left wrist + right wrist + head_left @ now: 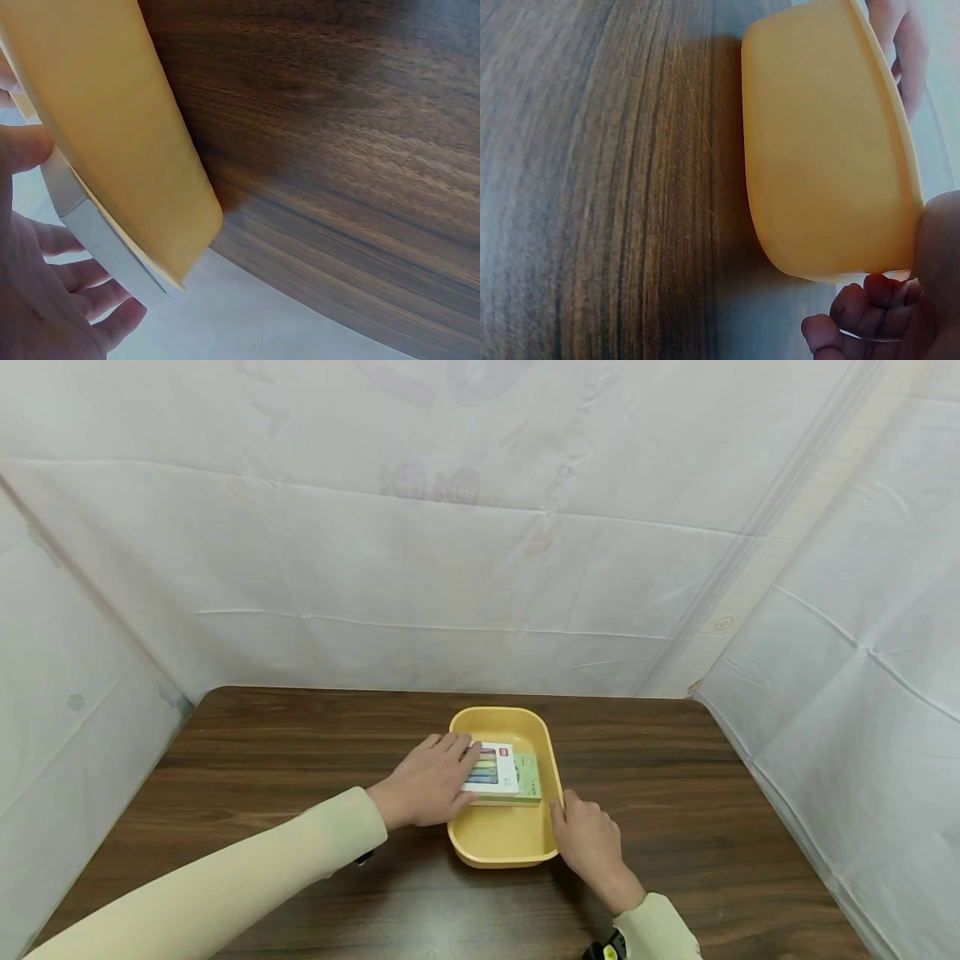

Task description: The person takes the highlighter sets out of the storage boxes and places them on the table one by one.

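Observation:
A yellow plastic bin (501,862) stands lengthwise on the table. Inside it lies a green box (529,777), and on top of that a white box (507,770) with a window showing coloured sticks. My left hand (429,783) reaches over the bin's left rim and holds the white box between thumb and fingers. In the left wrist view the white box (112,251) overlaps the rim, the thumb at one edge and the fingers along it. My right hand (591,839) grips the bin's right rim near its front corner; the right wrist view shows the bin's outer wall (825,150).
The dark wood-grain table (315,743) extends on both sides of the bin. White sheeting (420,577) hangs behind the table and along both its sides. A dark device with a yellow-green spot (610,953) sits at the right wrist.

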`<state>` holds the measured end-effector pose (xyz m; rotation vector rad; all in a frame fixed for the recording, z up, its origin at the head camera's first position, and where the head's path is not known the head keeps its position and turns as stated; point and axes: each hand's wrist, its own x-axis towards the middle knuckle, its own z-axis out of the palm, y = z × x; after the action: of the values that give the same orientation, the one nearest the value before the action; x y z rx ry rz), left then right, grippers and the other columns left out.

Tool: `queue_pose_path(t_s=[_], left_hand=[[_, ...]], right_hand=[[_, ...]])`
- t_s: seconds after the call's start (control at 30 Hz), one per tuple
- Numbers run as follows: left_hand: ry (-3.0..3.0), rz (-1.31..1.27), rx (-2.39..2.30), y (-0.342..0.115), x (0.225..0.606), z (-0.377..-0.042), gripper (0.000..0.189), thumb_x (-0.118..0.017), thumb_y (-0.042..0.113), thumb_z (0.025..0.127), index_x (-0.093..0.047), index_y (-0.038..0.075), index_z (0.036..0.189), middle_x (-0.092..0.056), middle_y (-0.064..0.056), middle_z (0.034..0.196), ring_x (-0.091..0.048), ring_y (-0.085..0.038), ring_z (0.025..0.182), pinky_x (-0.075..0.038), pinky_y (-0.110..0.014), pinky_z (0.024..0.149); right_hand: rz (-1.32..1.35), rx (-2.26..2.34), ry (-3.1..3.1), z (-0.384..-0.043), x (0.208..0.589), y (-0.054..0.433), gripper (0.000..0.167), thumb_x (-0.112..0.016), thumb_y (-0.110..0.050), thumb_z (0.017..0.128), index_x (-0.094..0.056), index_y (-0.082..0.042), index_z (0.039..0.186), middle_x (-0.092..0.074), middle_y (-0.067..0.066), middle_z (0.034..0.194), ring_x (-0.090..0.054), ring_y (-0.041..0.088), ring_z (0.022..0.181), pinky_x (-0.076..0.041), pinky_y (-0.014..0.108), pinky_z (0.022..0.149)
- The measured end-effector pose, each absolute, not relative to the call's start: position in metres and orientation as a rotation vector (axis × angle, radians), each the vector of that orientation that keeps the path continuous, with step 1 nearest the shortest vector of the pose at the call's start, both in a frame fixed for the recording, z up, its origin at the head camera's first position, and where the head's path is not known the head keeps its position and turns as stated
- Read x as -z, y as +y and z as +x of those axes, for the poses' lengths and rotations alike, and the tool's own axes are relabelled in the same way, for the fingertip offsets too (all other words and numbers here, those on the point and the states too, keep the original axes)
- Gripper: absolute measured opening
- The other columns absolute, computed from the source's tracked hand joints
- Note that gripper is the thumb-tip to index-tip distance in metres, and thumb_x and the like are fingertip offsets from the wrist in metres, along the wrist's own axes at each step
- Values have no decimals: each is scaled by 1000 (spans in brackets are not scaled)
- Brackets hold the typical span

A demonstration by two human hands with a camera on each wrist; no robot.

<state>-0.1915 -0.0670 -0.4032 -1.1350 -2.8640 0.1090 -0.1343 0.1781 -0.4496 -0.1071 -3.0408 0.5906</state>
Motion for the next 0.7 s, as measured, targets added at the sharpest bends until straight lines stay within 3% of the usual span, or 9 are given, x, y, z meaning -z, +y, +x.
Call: queue_pose_path(t_s=[0.7], left_hand=[[-2894,-1111,-66,-79,403,-191,69,-44,52,97,-36,6,148,-43,-14,145,-43,-27,130,-36,-43,107]], right_hand=[[-112,-597,-3041,-134,450,179,28,-47,-29,99,-56,-10,80,-46,1,56,-45,16,48,-31,31,45]])
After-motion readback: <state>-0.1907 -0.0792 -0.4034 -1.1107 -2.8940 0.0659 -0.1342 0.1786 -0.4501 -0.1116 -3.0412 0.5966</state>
